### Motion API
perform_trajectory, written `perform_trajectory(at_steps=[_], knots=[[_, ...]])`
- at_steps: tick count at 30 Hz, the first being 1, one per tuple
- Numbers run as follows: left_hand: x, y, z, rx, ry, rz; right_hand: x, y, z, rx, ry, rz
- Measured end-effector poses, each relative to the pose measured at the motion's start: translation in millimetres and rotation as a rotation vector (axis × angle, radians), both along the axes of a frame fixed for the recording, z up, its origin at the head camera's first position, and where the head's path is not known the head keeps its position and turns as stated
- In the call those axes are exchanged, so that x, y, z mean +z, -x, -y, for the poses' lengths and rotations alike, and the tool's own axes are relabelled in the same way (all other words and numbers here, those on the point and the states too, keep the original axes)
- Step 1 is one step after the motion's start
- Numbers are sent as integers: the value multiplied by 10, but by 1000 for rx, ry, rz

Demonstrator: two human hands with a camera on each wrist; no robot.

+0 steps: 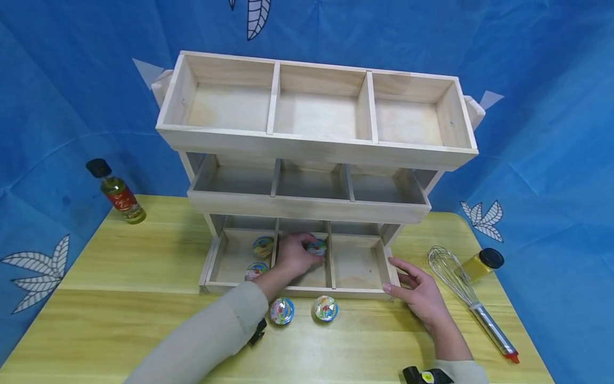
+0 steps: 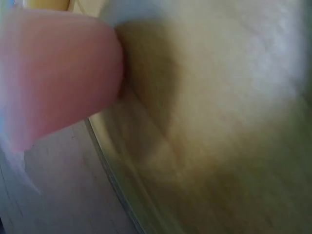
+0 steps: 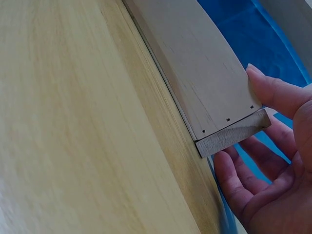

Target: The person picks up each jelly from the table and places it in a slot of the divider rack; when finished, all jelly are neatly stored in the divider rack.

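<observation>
My left hand [image 1: 295,256] is inside the middle compartment of the bottom tier of a three-tier wooden rack [image 1: 316,143]. Its fingers and thumb hold a small round cup with a colourful printed lid [image 1: 316,247]. Two similar cups, a rear cup [image 1: 263,247] and a front cup [image 1: 256,270], sit in the bottom tier's left compartment. On the table before the rack lie a blue-rimmed cup [image 1: 281,311] and another cup [image 1: 325,308]. At the bottom tier's right front corner [image 3: 233,132], my right hand [image 1: 420,294] grips the wood, thumb on the front board. The left wrist view is blurred, with one fingertip [image 2: 68,73] close up.
A bottle with a black cap [image 1: 122,199] stands at the table's left. To the right lie a whisk [image 1: 484,314] and a black-lidded jar of yellow contents [image 1: 475,266]. A blue cloth [image 1: 537,133] hangs behind the wooden table [image 1: 120,314].
</observation>
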State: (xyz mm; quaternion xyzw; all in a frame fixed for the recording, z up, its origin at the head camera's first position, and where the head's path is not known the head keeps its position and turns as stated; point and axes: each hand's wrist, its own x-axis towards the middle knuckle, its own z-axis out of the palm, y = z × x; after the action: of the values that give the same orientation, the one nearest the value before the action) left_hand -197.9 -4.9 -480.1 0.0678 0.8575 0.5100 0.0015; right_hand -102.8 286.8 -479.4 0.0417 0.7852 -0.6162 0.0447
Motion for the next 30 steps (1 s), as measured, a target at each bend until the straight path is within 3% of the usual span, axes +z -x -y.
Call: perform_trajectory(at_steps=[6, 12, 17, 20, 30], knots=[[19, -26, -11, 19, -30, 15, 1, -4, 0, 5, -8, -5], [113, -63, 3, 43, -13, 86, 1, -7, 3, 10, -6, -4], [240, -77, 81, 46, -1, 163, 8, -6, 2, 8, -14, -5], [329, -92, 145, 32, -39, 190, 11, -3, -2, 10, -19, -8], [660, -281, 418, -26, -185, 194, 5, 1, -2, 9, -11, 1]])
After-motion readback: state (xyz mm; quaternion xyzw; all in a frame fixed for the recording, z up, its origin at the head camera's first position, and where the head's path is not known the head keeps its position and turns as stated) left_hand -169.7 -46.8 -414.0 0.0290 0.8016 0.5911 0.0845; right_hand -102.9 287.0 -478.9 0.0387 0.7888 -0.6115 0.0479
